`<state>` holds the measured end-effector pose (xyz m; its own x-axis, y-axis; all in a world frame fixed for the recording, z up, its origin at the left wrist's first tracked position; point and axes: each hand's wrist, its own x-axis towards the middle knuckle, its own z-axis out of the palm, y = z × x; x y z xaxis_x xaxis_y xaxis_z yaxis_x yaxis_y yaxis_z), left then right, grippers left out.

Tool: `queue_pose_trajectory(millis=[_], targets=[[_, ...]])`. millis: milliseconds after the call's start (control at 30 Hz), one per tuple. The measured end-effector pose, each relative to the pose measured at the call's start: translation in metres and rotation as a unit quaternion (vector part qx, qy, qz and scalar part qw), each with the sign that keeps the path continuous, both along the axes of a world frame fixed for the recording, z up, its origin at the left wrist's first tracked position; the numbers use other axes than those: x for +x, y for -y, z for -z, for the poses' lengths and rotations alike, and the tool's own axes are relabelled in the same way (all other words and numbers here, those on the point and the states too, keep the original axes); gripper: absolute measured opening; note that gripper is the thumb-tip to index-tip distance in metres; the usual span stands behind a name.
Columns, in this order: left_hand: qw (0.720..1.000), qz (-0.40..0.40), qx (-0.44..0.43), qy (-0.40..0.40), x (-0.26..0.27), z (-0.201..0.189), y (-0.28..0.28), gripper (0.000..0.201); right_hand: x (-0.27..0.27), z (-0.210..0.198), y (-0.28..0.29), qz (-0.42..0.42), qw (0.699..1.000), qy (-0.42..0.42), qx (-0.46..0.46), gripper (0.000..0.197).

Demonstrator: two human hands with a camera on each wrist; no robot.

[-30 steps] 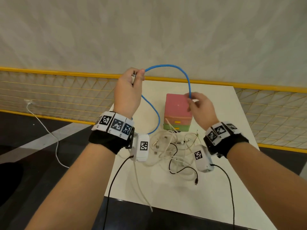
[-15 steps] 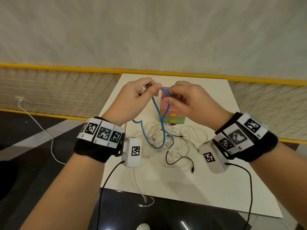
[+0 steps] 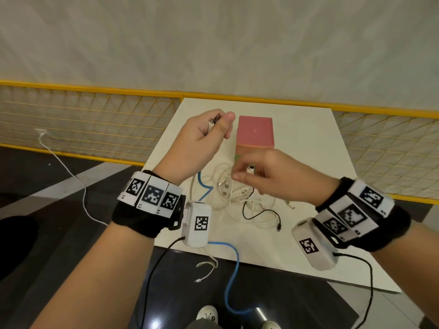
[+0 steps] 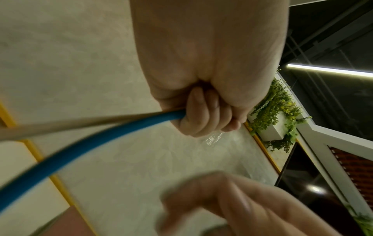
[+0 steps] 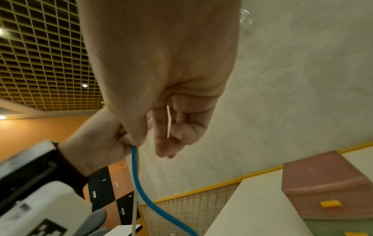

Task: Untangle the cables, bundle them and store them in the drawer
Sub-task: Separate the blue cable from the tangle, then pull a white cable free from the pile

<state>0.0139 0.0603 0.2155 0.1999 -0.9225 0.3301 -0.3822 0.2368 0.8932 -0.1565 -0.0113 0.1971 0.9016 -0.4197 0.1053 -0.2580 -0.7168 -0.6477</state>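
Across the upper half of the head view we see a pale, marbled wall (image 3: 213, 39). Below it a yellow-framed mesh fence (image 3: 83, 119) runs from the left edge to the right. The white counter (image 3: 308, 143) stands against it at the centre. At lower left lies a dark glossy floor (image 3: 47, 245) crossed by a pale band. In the left wrist view, a planter of green foliage (image 4: 276, 115) sits at the right and a light strip (image 4: 331, 71) glows at upper right. In the right wrist view, a grid ceiling (image 5: 40, 63) fills the upper left.
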Motion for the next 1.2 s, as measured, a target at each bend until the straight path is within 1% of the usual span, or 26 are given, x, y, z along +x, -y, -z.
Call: queue_pose_trajectory(millis=[33, 67, 100, 167, 200, 233, 300, 400, 433, 500, 533, 567, 633, 667, 700, 733, 767, 833, 867, 967, 1033, 1100, 1200], targets=[[1.0, 0.016, 0.002, -0.022, -0.005, 0.0, 0.0, 0.036, 0.005, 0.003, 0.001, 0.013, 1.0, 0.017, 0.02, 0.023], [0.999, 0.03, 0.004, -0.044, -0.011, -0.001, 0.001, 0.036, 0.01, 0.007, -0.001, 0.016, 0.998, 0.023, 0.059, 0.025], [0.997, 0.043, 0.009, -0.065, -0.018, -0.001, 0.001, 0.035, 0.015, 0.009, -0.005, 0.009, 0.993, 0.027, 0.112, 0.022], [0.993, 0.055, 0.019, -0.102, -0.028, 0.0, 0.003, 0.034, 0.024, 0.012, -0.013, -0.025, 0.973, 0.051, 0.223, 0.006], [0.992, 0.051, 0.022, -0.115, -0.031, 0.001, 0.004, 0.034, 0.028, 0.015, -0.017, -0.039, 0.962, 0.068, 0.263, 0.011], [0.991, 0.045, 0.021, -0.126, -0.032, 0.001, 0.004, 0.035, 0.031, 0.021, -0.019, -0.05, 0.954, 0.079, 0.285, 0.016], [0.989, 0.031, 0.007, -0.147, -0.028, 0.0, 0.007, 0.036, 0.034, 0.039, -0.02, -0.049, 0.96, 0.063, 0.268, 0.026], [0.983, 0.001, -0.023, -0.184, -0.015, -0.007, 0.009, 0.037, 0.031, 0.084, -0.025, -0.048, 0.982, -0.04, 0.176, 0.031], [0.981, -0.007, -0.031, -0.191, -0.01, -0.008, 0.008, 0.036, 0.028, 0.103, -0.023, -0.045, 0.983, -0.083, 0.158, 0.031], [0.982, -0.021, -0.025, -0.184, -0.001, -0.008, 0.008, 0.036, 0.02, 0.132, -0.014, -0.036, 0.974, -0.167, 0.148, 0.026], [0.984, -0.028, -0.006, -0.178, 0.004, -0.005, 0.008, 0.038, 0.017, 0.139, -0.008, -0.038, 0.969, -0.2, 0.139, 0.022], [0.984, -0.033, 0.023, -0.175, 0.008, -0.001, 0.008, 0.041, 0.014, 0.143, -0.002, -0.043, 0.968, -0.215, 0.125, 0.024], [0.978, -0.035, 0.083, -0.186, 0.015, 0.01, 0.009, 0.051, 0.013, 0.141, 0.007, -0.048, 0.972, -0.199, 0.115, 0.043], [0.976, -0.037, 0.102, -0.187, 0.016, 0.016, 0.01, 0.053, 0.015, 0.136, 0.01, -0.043, 0.976, -0.174, 0.124, 0.05], [0.976, -0.043, 0.115, -0.182, 0.015, 0.022, 0.01, 0.051, 0.019, 0.132, 0.012, -0.037, 0.98, -0.141, 0.138, 0.053], [0.975, -0.049, 0.124, -0.175, 0.012, 0.028, 0.008, 0.048, 0.022, 0.127, 0.013, -0.028, 0.983, -0.107, 0.149, 0.05], [0.976, -0.05, 0.128, -0.17, 0.009, 0.033, 0.007, 0.046, 0.026, 0.125, 0.016, -0.012, 0.985, -0.073, 0.153, 0.044], [0.978, -0.041, 0.124, -0.163, 0.003, 0.04, 0.004, 0.042, 0.029, 0.126, 0.029, 0.06, 0.988, -0.024, 0.139, 0.03], [0.978, -0.042, 0.123, -0.16, 0.003, 0.043, 0.004, 0.042, 0.029, 0.132, 0.039, 0.109, 0.987, -0.018, 0.115, 0.027], [0.976, -0.074, 0.133, -0.156, 0.01, 0.051, 0.012, 0.041, 0.022, 0.155, 0.075, 0.248, 0.965, -0.039, 0.069, 0.026], [0.974, -0.098, 0.137, -0.152, 0.016, 0.057, 0.02, 0.042, 0.02, 0.168, 0.098, 0.299, 0.95, -0.069, 0.051, 0.024], [0.973, -0.117, 0.137, -0.144, 0.02, 0.062, 0.03, 0.043, 0.025, 0.176, 0.116, 0.306, 0.946, -0.103, 0.038, 0.024], [0.972, -0.144, 0.14, -0.124, 0.023, 0.07, 0.044, 0.044, 0.046, 0.181, 0.13, 0.269, 0.948, -0.164, 0.035, 0.03]])
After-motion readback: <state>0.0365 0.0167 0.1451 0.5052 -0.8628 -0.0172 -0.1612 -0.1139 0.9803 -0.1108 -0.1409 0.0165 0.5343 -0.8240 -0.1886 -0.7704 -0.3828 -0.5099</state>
